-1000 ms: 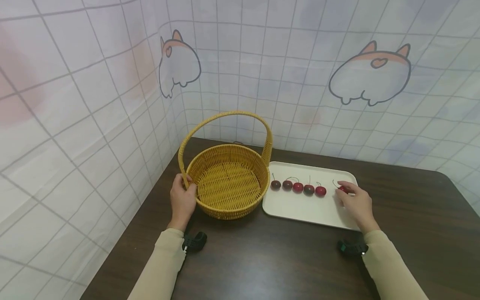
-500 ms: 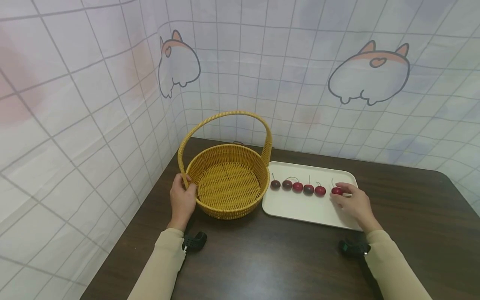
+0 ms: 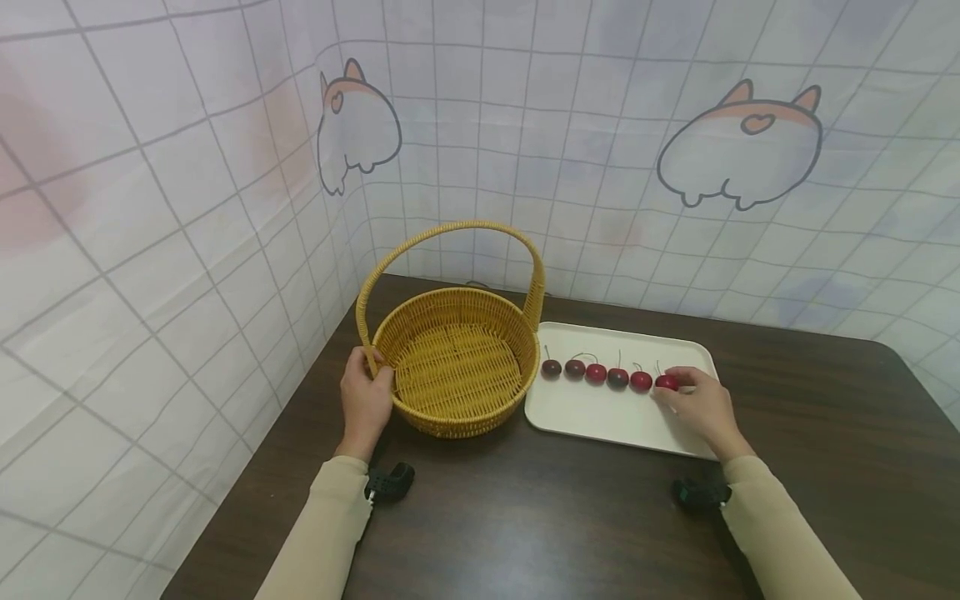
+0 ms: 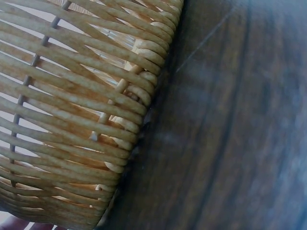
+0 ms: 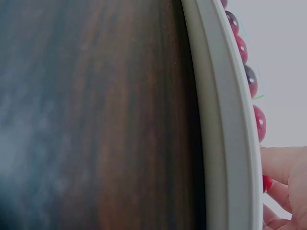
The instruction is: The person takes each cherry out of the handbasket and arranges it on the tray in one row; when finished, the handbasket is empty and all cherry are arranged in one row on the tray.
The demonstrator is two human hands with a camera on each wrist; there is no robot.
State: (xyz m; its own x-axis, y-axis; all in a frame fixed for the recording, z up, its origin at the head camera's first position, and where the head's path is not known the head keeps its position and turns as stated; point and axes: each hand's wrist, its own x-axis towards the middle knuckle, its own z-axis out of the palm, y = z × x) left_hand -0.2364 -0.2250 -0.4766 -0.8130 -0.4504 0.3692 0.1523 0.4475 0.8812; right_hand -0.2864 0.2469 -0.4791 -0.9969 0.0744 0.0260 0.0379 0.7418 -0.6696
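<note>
A yellow wicker basket (image 3: 457, 375) with a tall arched handle stands on the left of the table, nothing inside it. My left hand (image 3: 365, 398) grips its left rim by the foot of the handle; in the left wrist view the woven side (image 4: 72, 96) fills the left. On the white tray (image 3: 600, 417) several cherries lie in a row, dark ones and red ones. My right hand (image 3: 701, 408) pinches a red cherry (image 3: 665, 382) at the row's right end, close beside the red cherry (image 3: 641, 382). In the right wrist view the tray's rim partly hides that pinched cherry (image 5: 266, 183).
The dark wooden table (image 3: 480, 517) extends in front of the basket and tray and off to the right. A white gridded cloth (image 3: 570, 167) with cartoon animals hangs behind and at the left. The basket's right side meets the tray's left end.
My right hand has slid leftward over the tray with the red cherry, bringing it up to the row's end. The left hand and basket have stayed put.
</note>
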